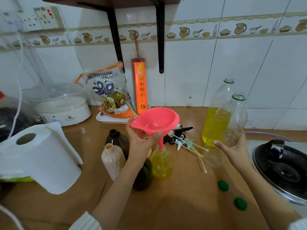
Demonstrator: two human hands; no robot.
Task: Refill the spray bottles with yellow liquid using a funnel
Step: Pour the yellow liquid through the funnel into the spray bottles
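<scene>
Pink funnel, gripped by her left hand, sits in the filled spray bottle; right hand cups a nearly empty bottle. Labels unreadable.

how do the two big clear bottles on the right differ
The rear bottle stands on the counter with much yellow liquid; the front bottle looks nearly empty. The right hand grips the front bottle; nothing holds the rear one. Both are clear, uncapped, with green neck rings.
</scene>
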